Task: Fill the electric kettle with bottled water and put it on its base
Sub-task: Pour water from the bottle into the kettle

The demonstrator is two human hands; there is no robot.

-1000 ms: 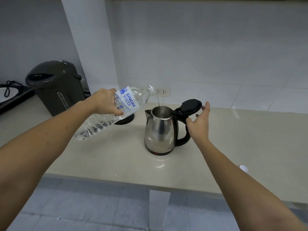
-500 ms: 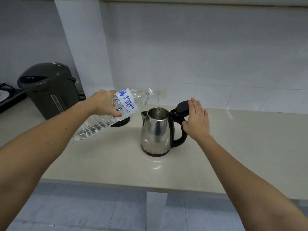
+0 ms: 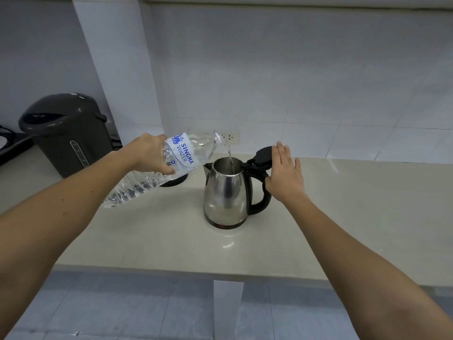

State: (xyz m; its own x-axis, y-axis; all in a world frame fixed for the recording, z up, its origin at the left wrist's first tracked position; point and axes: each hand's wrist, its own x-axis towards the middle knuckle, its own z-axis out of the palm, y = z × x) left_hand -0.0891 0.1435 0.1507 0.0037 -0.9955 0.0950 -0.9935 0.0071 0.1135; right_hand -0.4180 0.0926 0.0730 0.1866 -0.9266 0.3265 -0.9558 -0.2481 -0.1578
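A steel electric kettle (image 3: 224,195) with a black handle stands on the beige counter, its black lid (image 3: 263,154) flipped up. My left hand (image 3: 147,154) grips a clear water bottle (image 3: 179,160) with a white and blue label, tipped neck-down to the right. A thin stream of water falls from its mouth into the kettle's opening. My right hand (image 3: 285,175) rests flat against the raised lid and the top of the handle, fingers straight. The round black kettle base (image 3: 175,181) lies behind the bottle, mostly hidden by it.
A dark grey thermo pot (image 3: 66,133) stands at the back left, with a black appliance and cord at the far left edge. A white wall socket (image 3: 231,137) sits behind the kettle. The counter's front edge (image 3: 220,274) runs across below the kettle.
My right hand moved from beside the lid onto it and now lies flat against it. The bottle stays tilted and water keeps pouring into the kettle.
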